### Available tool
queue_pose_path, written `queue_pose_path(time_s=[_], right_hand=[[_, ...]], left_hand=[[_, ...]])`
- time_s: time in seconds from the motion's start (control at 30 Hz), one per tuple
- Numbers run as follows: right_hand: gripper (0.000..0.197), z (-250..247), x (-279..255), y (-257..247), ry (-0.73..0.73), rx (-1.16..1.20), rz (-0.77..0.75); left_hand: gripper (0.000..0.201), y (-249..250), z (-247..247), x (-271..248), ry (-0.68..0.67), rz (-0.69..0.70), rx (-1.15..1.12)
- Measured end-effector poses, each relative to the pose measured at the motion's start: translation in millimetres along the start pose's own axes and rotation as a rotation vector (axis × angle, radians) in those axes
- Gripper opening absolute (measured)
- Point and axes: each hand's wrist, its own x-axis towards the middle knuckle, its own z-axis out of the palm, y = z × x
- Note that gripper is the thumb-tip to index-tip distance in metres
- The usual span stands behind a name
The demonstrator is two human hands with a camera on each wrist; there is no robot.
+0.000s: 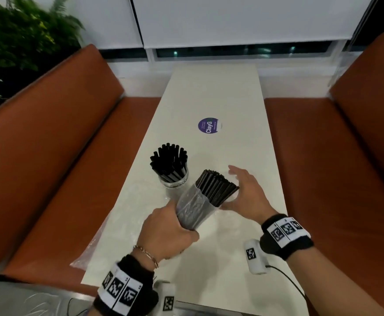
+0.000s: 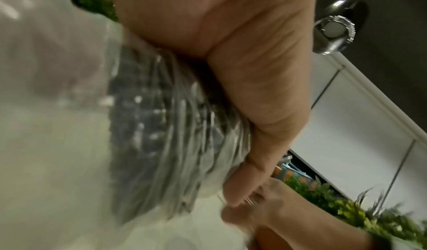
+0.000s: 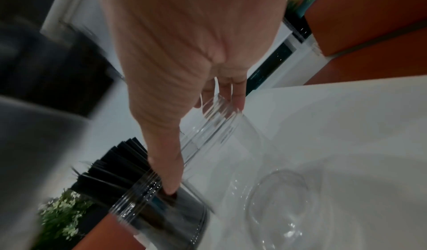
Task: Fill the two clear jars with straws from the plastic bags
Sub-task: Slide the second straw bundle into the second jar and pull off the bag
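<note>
My left hand (image 1: 170, 226) grips a clear plastic bag (image 1: 193, 210) of black straws (image 1: 216, 185), tilted up to the right so the straws stick out of its open end. In the left wrist view my fingers (image 2: 242, 71) wrap the bag (image 2: 161, 126). My right hand (image 1: 243, 192) holds an empty clear jar (image 3: 231, 144) between thumb and fingers, just beyond the straw tips. In the head view the straws mostly hide that jar. A second clear jar (image 1: 173, 181), packed with upright black straws, stands to the left on the white table (image 1: 232, 99).
An empty, crumpled plastic bag (image 1: 90, 247) hangs over the table's left edge. A round purple sticker (image 1: 209, 125) lies mid-table. Orange benches (image 1: 61, 156) run along both sides of the narrow table, with a window at the far end.
</note>
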Motion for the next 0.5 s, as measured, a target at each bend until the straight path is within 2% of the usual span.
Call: queue_pose_path(time_s=[0.13,0.3,0.5], right_hand=[[0.132,-9,-40,11,-0.031,0.034,0.008],[0.142,-19,-66,13,0.008,0.034,-0.002],[0.138,-25,-76,1,0.115,0.077,-0.139]], left_hand=[[0.056,17,-12,24,-0.050,0.104,0.394],[0.050,57,-25,38,-0.185,0.201,0.745],[0.020,123,-32,39,-0.296,0.289,1.100]])
